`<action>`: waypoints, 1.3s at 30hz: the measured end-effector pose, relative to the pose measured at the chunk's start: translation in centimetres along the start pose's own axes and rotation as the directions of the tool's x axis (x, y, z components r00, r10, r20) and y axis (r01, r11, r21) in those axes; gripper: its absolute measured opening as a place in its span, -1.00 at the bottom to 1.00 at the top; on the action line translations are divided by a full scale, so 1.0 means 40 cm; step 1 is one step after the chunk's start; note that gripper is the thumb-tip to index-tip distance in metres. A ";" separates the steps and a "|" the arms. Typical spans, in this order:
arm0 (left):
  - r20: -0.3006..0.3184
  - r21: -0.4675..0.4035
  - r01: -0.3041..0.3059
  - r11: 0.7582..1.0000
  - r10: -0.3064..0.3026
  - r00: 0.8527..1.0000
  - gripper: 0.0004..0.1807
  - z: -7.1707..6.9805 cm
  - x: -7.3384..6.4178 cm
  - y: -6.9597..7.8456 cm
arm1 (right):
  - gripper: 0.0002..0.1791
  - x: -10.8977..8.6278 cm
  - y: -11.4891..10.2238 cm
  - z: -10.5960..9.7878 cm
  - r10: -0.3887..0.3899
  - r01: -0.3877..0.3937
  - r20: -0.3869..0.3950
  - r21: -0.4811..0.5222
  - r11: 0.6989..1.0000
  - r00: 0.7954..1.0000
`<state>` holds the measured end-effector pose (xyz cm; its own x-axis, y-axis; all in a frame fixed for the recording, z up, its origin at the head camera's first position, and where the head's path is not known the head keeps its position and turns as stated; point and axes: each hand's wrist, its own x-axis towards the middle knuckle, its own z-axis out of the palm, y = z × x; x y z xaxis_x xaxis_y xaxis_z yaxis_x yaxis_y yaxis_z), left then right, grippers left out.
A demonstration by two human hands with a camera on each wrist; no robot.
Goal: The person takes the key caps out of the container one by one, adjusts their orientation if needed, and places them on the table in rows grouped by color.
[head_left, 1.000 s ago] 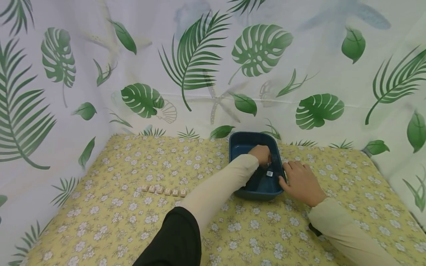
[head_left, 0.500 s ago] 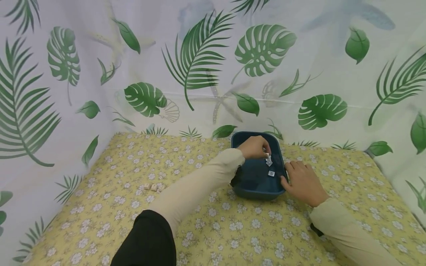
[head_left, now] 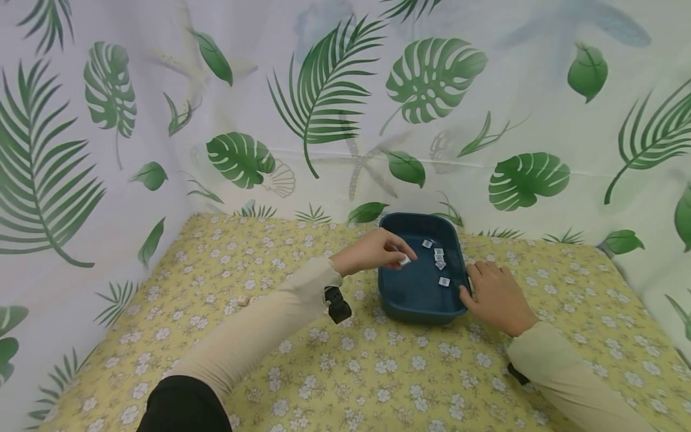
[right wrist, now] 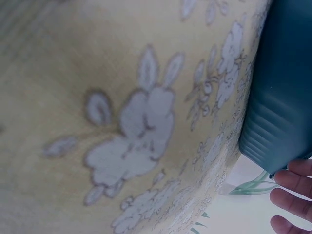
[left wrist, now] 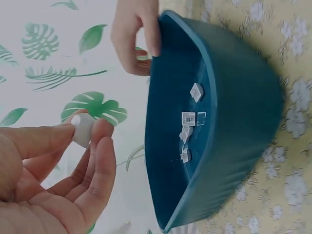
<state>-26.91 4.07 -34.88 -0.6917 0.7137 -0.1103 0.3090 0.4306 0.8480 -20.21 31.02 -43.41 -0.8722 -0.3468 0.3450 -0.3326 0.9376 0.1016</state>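
My left hand pinches a small white keycap between thumb and fingertips, above the left rim of a dark blue plastic basin. Inside the basin lie several white keycaps, mostly along its right side; one shows a square hollow face in the left wrist view. My right hand rests at the basin's right rim, fingers extended and thumb touching the edge. In the right wrist view its fingers lie by the basin's outer wall.
Beige keycaps sit on the yellow floral tablecloth at left, partly hidden behind my left forearm. A leaf-printed curtain stands right behind the basin. A black wrist device hangs under my left wrist.
My left hand has risen from inside the basin and moved left with a keycap, uncovering more keycaps there. The left forearm now covers most of the row on the cloth. The right hand stays put.
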 end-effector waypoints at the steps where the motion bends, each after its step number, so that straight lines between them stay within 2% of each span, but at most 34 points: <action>1: 0.004 -0.030 0.008 1.000 -0.008 1.000 -0.76 -0.003 -0.012 -0.003 | -0.63 0.000 0.000 0.000 -0.001 0.001 0.001 -0.002 1.000 1.000; 4: 0.007 -0.071 0.016 0.997 -0.016 1.000 -0.75 -0.011 -0.042 -0.014 | -0.62 -0.001 0.000 -0.003 0.002 -0.002 0.007 -0.007 1.000 1.000; 7: 0.003 -0.065 -0.005 0.998 0.005 1.000 -0.73 -0.014 -0.067 -0.027 | -0.61 -0.001 0.000 -0.007 0.004 -0.004 0.015 -0.012 1.000 1.000; 20: -0.059 0.056 -0.084 0.995 0.087 0.994 -0.76 -0.017 -0.151 -0.066 | -0.61 -0.001 0.000 -0.002 -0.001 0.001 0.013 -0.014 1.000 1.000; 26: -0.139 0.121 -0.084 0.989 0.101 0.985 -0.76 -0.014 -0.199 -0.092 | -0.60 -0.002 -0.001 -0.005 0.007 -0.007 0.030 -0.002 1.000 1.000; 33: -0.251 0.217 -0.048 0.975 0.103 0.962 -0.77 -0.013 -0.256 -0.116 | -0.60 0.003 -0.006 -0.006 -0.006 0.006 0.015 0.002 1.000 1.000; 39: -0.310 0.238 -0.020 0.971 0.095 0.946 -0.77 -0.009 -0.301 -0.131 | -0.61 0.004 -0.007 -0.008 -0.004 0.004 0.016 0.003 1.000 1.000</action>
<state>-20.43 -6.96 -37.80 -0.8273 0.5448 0.1371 0.4689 0.5352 0.7026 -20.14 30.69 -43.08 -0.8766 -0.3506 0.3296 -0.3370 0.9362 0.0997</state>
